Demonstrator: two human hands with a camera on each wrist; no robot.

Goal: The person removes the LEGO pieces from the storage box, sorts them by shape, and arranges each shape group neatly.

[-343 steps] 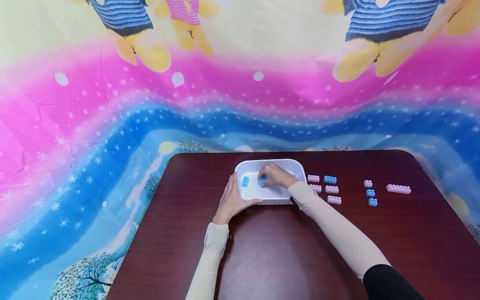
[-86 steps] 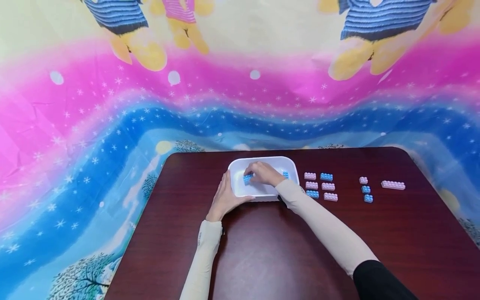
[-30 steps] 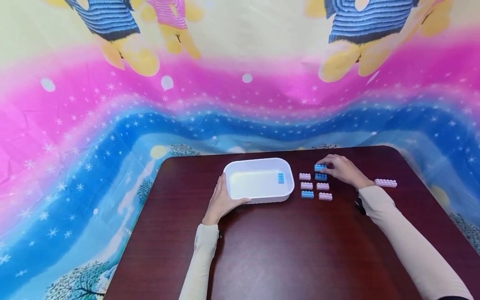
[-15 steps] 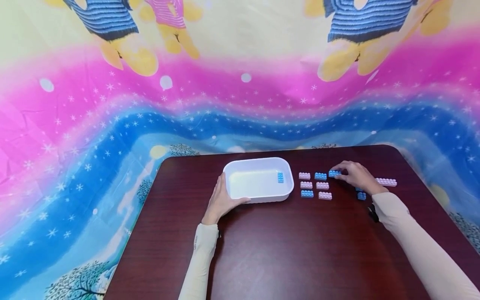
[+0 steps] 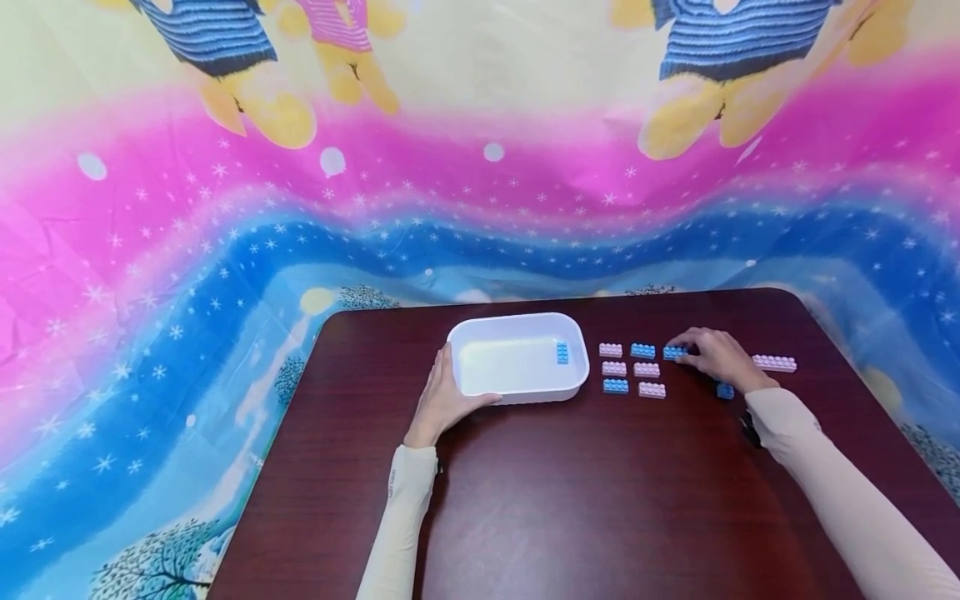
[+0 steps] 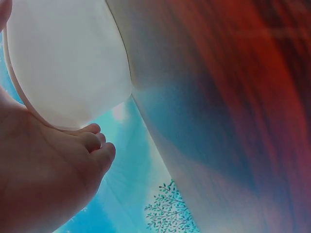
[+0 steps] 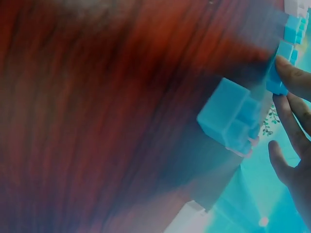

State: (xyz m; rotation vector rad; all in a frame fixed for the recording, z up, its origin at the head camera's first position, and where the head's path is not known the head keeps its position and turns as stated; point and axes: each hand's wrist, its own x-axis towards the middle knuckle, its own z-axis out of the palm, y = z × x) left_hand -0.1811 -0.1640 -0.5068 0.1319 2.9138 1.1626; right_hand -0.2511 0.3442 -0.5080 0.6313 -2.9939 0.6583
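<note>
My left hand grips the left end of a white plastic tub, thumb along the near rim and fingers along the side; the left wrist view shows those fingers bent at the tub's wall. One blue toy brick lies inside, toward the right. With thumb and fingertips my right hand pinches another blue toy brick, low at the table and just right of a matching blue brick. In the right wrist view the pinched brick shows between thumb and fingers.
Pink and blue bricks stand in two columns right of the tub, among them a pink brick and a blue one. A small blue brick sits below the right wrist, a long pink brick beyond it. Patterned cloth hangs behind the table.
The right hand took a blue brick from the tub's left part, carried it right past the columns, and lowered it beside the back blue brick. The left hand stays at the tub.
</note>
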